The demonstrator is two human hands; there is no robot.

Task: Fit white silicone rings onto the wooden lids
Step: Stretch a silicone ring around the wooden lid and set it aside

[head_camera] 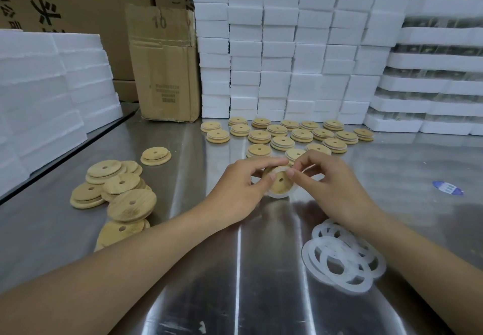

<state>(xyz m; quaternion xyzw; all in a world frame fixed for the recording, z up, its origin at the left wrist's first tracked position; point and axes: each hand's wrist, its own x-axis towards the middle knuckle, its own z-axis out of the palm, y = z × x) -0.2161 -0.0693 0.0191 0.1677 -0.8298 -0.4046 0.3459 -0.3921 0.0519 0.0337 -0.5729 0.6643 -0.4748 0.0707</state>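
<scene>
At the middle of the steel table, my left hand (243,188) and my right hand (329,185) both hold one round wooden lid (279,183) with a centre hole. A white silicone ring (283,195) wraps the lid's edge, and my right fingers pinch it at the top. To the left lies a loose pile of bare wooden lids (117,196). A heap of several white silicone rings (342,259) lies at the near right under my right forearm. Behind my hands, several lids with rings fitted (287,133) stand in rows.
White foam blocks (287,47) are stacked high along the back and right. More foam (47,94) sits at the left. A worn cardboard box (164,68) stands at the back left. A small blue-and-white label (447,187) lies on the table (235,269) at the right.
</scene>
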